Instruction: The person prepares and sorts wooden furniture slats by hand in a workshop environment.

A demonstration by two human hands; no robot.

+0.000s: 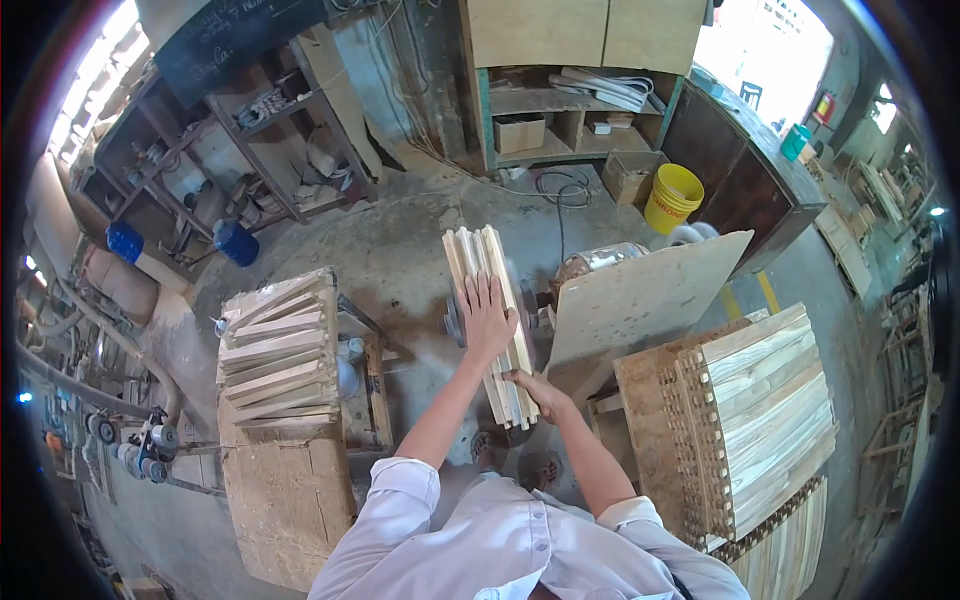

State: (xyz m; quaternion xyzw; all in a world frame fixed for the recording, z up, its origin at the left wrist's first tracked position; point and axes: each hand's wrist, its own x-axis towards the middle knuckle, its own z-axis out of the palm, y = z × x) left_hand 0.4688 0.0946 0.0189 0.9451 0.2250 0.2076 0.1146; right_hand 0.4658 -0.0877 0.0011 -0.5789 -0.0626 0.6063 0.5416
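A bundle of several long pale wooden slats lies lengthwise in front of me, over a machine with a round disc. My left hand presses flat on top of the bundle near its middle, fingers spread. At the bundle's near end my right hand grips the slats from the right side. Both sleeves are white and rolled up.
A stack of similar slats lies on a bench to the left. To the right stands a large pile of notched boards. A plywood sheet leans by the machine. A yellow bucket, shelves and cabinets stand beyond.
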